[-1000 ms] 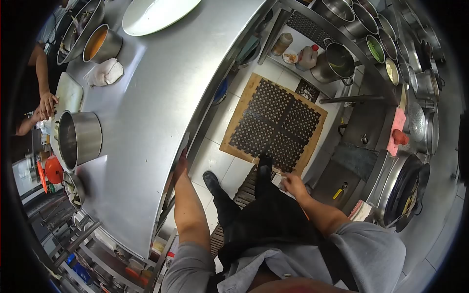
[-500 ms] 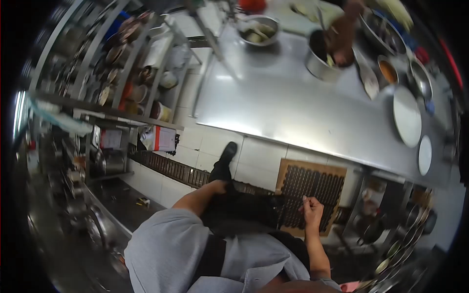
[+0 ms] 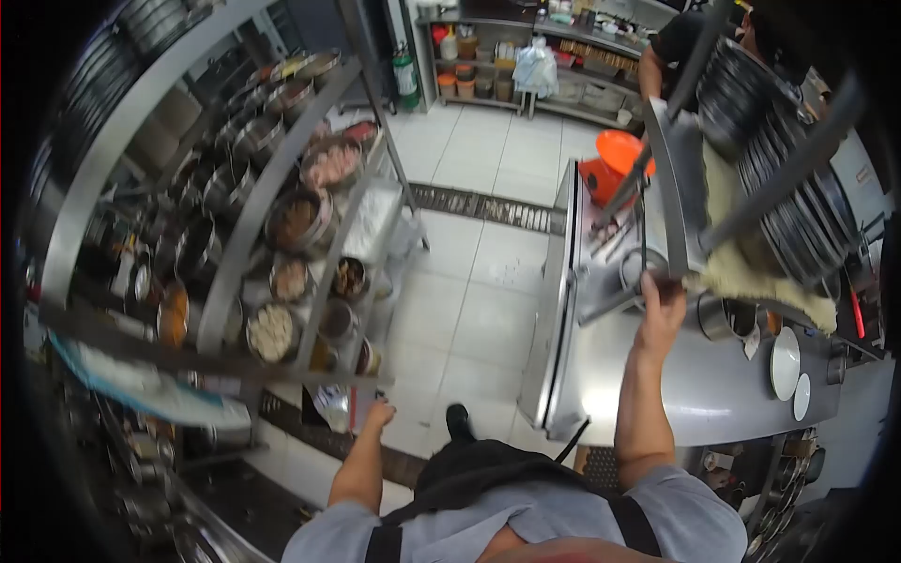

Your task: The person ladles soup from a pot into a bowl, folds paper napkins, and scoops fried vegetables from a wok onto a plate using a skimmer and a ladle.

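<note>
We see our right hand (image 3: 663, 305) raised right of centre, at the near lower corner of the overhead shelf (image 3: 670, 192), which juts in from the upper right of the frame. The fingers are bent up at that corner, but we cannot tell whether they grip it or only pass in front of it. Stacked dark pans (image 3: 788, 192) stand on the shelf, with a beige cloth (image 3: 774, 291) beneath them.

Our left hand (image 3: 379, 413) is lower, left of centre, just beside the lower end of the steel rack (image 3: 225, 272) and near a red-and-white package (image 3: 340, 409). Its fingers look bent, yet we cannot tell if it is open or closed, or holding anything.

On the rack at left we see a bowl of pale pieces (image 3: 272, 333) and, higher up, a pan of pink meat (image 3: 331, 164). Below the shelf, the steel counter (image 3: 601, 403) bears a pot (image 3: 721, 321) and two white plates (image 3: 786, 363) at lower right. At the upper right, a co-worker's arm (image 3: 650, 75) reaches down behind the shelf.
</note>
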A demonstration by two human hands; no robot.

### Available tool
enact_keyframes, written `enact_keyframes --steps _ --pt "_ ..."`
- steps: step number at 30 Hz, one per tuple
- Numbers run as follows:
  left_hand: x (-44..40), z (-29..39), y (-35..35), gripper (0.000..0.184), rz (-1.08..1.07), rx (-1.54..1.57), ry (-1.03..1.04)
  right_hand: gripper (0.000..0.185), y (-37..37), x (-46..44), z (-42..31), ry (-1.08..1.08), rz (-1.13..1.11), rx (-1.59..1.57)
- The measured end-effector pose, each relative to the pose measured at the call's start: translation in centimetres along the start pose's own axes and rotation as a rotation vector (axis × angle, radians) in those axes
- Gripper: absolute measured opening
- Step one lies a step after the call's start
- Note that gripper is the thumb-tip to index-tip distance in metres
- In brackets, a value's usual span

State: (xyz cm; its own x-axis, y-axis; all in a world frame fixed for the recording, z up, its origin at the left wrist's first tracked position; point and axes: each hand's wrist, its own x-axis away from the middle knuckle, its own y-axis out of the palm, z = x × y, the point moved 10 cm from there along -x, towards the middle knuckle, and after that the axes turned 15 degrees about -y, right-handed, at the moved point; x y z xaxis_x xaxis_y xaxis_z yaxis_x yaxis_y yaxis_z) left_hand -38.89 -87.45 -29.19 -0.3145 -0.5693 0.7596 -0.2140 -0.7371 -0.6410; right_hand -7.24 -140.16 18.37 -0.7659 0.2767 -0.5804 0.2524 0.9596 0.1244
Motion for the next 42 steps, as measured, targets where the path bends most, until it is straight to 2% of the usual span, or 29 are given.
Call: enact_keyframes --steps 3,7,9,10,12,13,14,15,16,18,19,20,21,22,23,24,25,26,27,28,30,31,33,34,36,38,40,41,42 --pt "-0.2 8.5 -3.0 0.06 -0.228 0.181 0.081 0.032 0.9 -0.3 -0.6 0.017 -0.062 0.127" --pt "-1.6 20.0 -8.8 0.058 -0.281 0.138 0.159 0.049 0.6 0.2 -1.4 0.117 -0.006 0.203" --pt "-4.7 21.6 -10.9 0.053 -0.422 0.39 0.108 0.058 0.5 1.2 -2.3 0.045 -0.011 0.294" --pt "-5.5 21.2 -12.9 0.044 -0.347 0.322 0.028 0.059 -0.2 3.0 -2.0 0.072 -0.053 0.475" --pt "-19.6 17.1 -13.2 0.035 -0.146 -0.407 0.087 0.045 -3.1 9.5 1.2 0.212 -0.193 0.923" --pt "-15.3 18.7 -16.9 0.046 -0.024 -0.387 0.12 0.042 -4.3 12.8 4.3 0.425 -0.275 1.061" --pt "-15.6 17.9 -18.2 0.05 -0.06 -0.322 0.076 0.038 -2.5 14.5 7.8 0.644 -0.414 0.976" --pt "-17.0 18.1 -17.9 0.046 -0.026 -0.509 0.156 0.035 0.4 16.4 10.8 0.834 -0.568 0.848" --pt "-16.6 19.0 -16.6 0.041 -0.119 -0.703 0.353 0.033 5.1 15.3 12.7 0.871 -0.657 0.702" --pt "-18.6 22.8 -15.1 0.038 -0.277 -0.848 0.379 0.03 13.7 8.3 16.2 0.74 -0.611 0.516" --pt "-20.5 25.5 -14.0 0.037 -0.303 -0.852 0.379 0.023 17.1 3.2 17.7 0.641 -0.412 0.477" --pt "-22.2 28.2 -13.1 0.036 -0.329 -0.855 0.378 0.022 20.4 -0.5 19.5 0.545 -0.384 0.432" --pt "-25.5 33.0 -13.3 0.036 -0.234 -0.737 0.358 0.021 23.2 -4.2 21.4 0.443 -0.349 0.385" --pt "-24.4 40.2 -15.0 0.04 -0.246 -0.879 0.611 0.021 25.0 -7.3 23.8 0.442 -0.342 0.39" --pt "-30.0 44.7 -15.4 0.043 -0.227 -0.38 0.301 0.023 27.3 -9.0 25.9 0.461 -0.434 0.406" --pt "-24.4 53.2 -20.8 0.046 -0.2 -0.425 0.336 0.025 29.3 -9.3 27.4 0.496 -0.524 0.419" --pt "-26.4 61.1 -21.6 0.049 -0.006 -0.48 0.701 0.025 30.5 -10.8 29.3 0.504 -0.55 0.463" --pt "-24.8 67.3 -25.7 0.05 -0.02 -0.306 0.64 0.025 31.4 -12.3 31.1 0.519 -0.554 0.513" --pt "-26.9 72.6 -26.8 0.046 -0.284 -0.062 0.458 0.025 31.7 -13.4 32.5 0.544 -0.57 0.568" --pt "-27.9 80.0 -29.4 0.042 -0.164 -0.242 0.713 0.025 32.4 -14.7 33.9 0.568 -0.547 0.546" --pt "-41.1 95.5 -34.0 0.04 -0.393 -0.054 0.625 0.025 33.3 -18.7 38.5 0.584 -0.526 0.579" --pt "-32.9 97.8 -41.5 0.04 -0.276 0.252 0.484 0.025 33.7 -19.9 39.8 0.617 -0.512 0.61" --pt "-36.0 103.7 -47.6 0.046 -0.178 0.214 0.626 0.025 35.5 -22.2 43.1 0.692 -0.481 0.597" --pt "-34.8 104.2 -51.6 0.048 -0.101 0.298 0.477 0.025 37.2 -23.9 45.2 0.697 -0.492 0.589" --pt "-38.7 105.6 -54.8 0.049 -0.079 0.314 0.469 0.026 39.7 -27.3 49.4 0.776 -0.503 0.569" --pt "-43.1 104.9 -57.4 0.047 -0.049 0.408 0.465 0.026 42.6 -32.7 56.0 0.673 -0.456 0.457" --pt "-48.5 99.2 -57.0 0.05 -0.123 0.58 0.342 0.027 46.5 -40.2 62.1 0.632 -0.523 0.462" --pt "-47.6 95.9 -57.3 0.042 -0.052 0.568 0.2 0.028 49.8 -44.8 65.9 0.649 -0.571 0.465" --pt "-48.2 93.3 -57.0 0.039 -0.108 0.498 0.139 0.029 56.1 -51.7 64.9 0.546 -0.587 0.35"
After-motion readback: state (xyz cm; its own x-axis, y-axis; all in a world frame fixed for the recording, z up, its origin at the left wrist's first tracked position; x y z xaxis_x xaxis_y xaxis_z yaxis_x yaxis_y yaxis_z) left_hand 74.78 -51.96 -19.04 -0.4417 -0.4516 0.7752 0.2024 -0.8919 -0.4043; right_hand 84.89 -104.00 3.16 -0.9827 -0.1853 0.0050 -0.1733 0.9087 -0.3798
